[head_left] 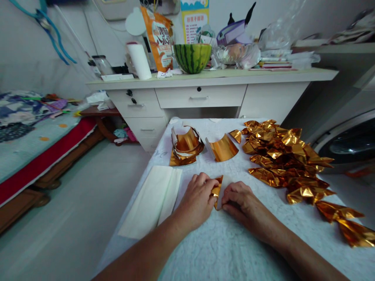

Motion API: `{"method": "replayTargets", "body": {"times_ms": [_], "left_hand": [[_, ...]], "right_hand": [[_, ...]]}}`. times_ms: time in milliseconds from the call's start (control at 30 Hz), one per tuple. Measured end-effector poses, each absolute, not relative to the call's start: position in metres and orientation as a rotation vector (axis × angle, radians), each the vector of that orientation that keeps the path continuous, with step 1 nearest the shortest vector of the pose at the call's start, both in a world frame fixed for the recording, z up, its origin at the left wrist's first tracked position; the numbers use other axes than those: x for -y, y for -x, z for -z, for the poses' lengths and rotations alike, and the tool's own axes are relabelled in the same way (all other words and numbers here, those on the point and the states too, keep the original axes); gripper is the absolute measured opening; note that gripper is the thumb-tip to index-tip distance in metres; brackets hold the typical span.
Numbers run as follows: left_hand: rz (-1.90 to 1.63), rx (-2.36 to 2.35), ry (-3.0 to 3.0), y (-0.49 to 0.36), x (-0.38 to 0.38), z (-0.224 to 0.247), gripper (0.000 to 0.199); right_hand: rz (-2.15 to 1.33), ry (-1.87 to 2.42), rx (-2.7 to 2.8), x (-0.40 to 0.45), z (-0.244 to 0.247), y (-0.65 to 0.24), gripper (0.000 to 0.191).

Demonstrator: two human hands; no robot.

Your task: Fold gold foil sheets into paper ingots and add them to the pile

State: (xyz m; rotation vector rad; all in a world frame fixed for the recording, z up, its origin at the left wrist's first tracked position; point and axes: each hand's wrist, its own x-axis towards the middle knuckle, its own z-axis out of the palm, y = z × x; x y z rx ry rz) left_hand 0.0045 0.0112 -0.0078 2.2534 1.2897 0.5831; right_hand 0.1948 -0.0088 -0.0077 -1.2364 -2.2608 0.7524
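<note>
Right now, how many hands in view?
2: left hand on the gold foil, right hand at the pale strip beside it. No hidden ones apparent.

Head view, one item: worn on the person's head, facing forward and down across the cloth-covered desk (222,249). Near range: forearms (155,248) entering from the lower edge, hands (196,198) just below centre. Farther: drawer unit (175,96), nearly square-on. Upper edge: wall (17,47). Side limits: bed (38,134) left, washing machine (351,136) right, both cut by the frame.
</note>
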Motion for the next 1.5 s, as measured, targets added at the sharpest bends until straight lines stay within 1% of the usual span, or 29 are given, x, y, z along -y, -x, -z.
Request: {"method": "replayTargets", "body": {"times_ms": [133, 300, 600, 833, 1133, 1400, 1500], "left_hand": [[-0.553, -1.220, -2.197, -0.003, -0.011, 0.005, 0.016], [-0.503, -1.133, -2.193, -0.002, -0.013, 0.002, 0.018], [-0.451, -1.120, -2.145, -0.001, -0.015, -0.004, 0.020], [-0.452, -1.119, -2.159, 0.001, -0.014, -0.003, 0.017], [-0.444, -1.141, -2.205, 0.000, -0.011, -0.001, 0.015], [-0.412, -1.152, -2.230, 0.000, -0.009, -0.004, 0.016], [-0.387, -1.159, -2.216, 0.000, -0.009, -0.007, 0.011]], "right_hand": [[-0.731, 1.327, 2.237, 0.008, 0.006, -0.191, 0.008], [-0.727, 1.352, 2.228, 0.008, 0.005, -0.189, 0.010], [-0.700, 1.387, 2.221, 0.009, 0.008, -0.187, 0.009], [-0.688, 1.444, 2.193, 0.004, 0.014, -0.185, 0.008], [-0.774, 1.513, 2.234, -0.006, 0.006, -0.183, 0.013], [-0.686, 1.572, 2.224, -0.002, 0.008, -0.180, 0.010], [-0.679, 1.564, 2.216, -0.002, 0.008, -0.180, 0.010]]}}
